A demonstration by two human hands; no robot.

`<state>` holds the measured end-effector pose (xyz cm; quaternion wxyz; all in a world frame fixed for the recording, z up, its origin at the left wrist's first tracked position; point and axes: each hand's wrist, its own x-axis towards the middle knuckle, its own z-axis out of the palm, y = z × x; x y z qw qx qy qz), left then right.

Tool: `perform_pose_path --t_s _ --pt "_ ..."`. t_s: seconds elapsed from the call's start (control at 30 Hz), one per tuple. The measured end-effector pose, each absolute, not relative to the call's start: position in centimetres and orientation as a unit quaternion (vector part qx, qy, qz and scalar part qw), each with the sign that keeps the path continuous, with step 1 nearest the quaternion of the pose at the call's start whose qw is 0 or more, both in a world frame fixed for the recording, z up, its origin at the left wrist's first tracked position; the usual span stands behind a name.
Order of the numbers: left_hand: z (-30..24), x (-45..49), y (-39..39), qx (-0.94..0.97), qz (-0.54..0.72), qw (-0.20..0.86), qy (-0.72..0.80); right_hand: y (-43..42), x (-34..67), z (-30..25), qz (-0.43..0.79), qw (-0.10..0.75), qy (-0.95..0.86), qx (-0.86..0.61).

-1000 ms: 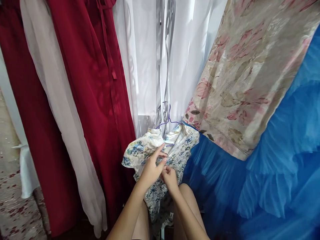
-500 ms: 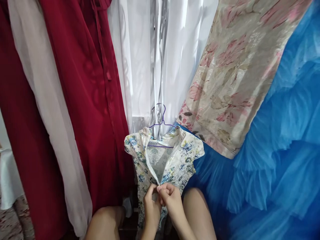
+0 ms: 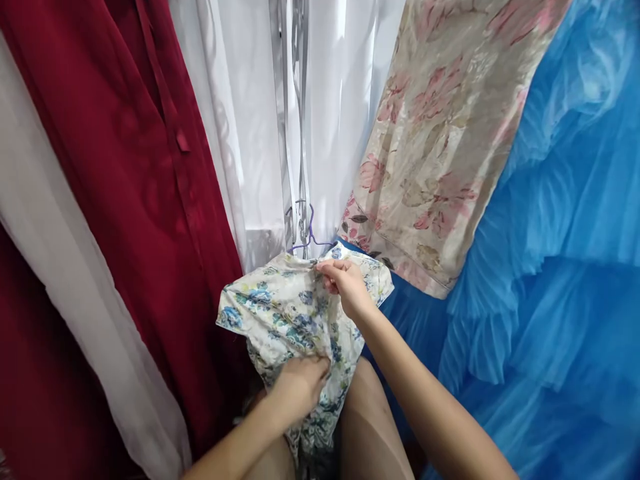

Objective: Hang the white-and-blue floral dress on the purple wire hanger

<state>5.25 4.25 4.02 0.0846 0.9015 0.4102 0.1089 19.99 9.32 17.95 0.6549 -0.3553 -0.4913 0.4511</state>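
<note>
A white dress [image 3: 295,300] with blue and yellow flowers and short cap sleeves hangs on a thin purple hanger [image 3: 312,230]. The front opening is drawn together up to the neckline. At the top of that closure, my right hand [image 3: 345,283] pinches the zipper pull, which its fingers mostly cover. Lower down, my left hand [image 3: 303,383] is closed on the dress fabric beside the closure line, its fingertips partly hidden. Between the two hands the cloth is stretched and creased.
White curtain-like cloth [image 3: 250,133] with grey straps hangs behind. Dark red cloth [image 3: 135,153] and a pale sheer length [image 3: 65,267] hang at left. At right are a beige garment with pink flowers [image 3: 440,147] and blue ruffled tulle [image 3: 565,300]. My bare legs [image 3: 373,427] are below.
My right hand has moved up from mid-chest to the neckline, and the V-shaped opening has closed. My left hand stays low on the dress. The view has shifted slightly right.
</note>
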Motion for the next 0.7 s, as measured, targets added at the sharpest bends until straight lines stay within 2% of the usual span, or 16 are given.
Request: perform_pose_path --t_s 0.17,0.3,0.43,0.57,0.7 --pt "13.4 3.2 7.9 0.787 0.454 0.064 0.412 7.5 20.0 17.3 0.419 0.644 -0.528 -0.362" --pt "18.7 3.5 9.6 0.825 0.441 -0.056 0.348 7.4 20.1 17.2 0.37 0.656 -0.555 -0.352" --pt "19.4 4.0 9.7 0.825 0.439 -0.134 0.33 8.1 19.6 15.7 0.351 0.684 -0.536 -0.35" --pt "17.7 3.5 9.3 0.769 0.529 -0.113 0.339 9.0 18.0 14.0 0.362 0.661 -0.544 -0.369" --pt "17.3 2.5 9.7 0.706 0.617 -0.035 0.347 9.7 17.6 13.0 0.354 0.641 -0.546 -0.407"
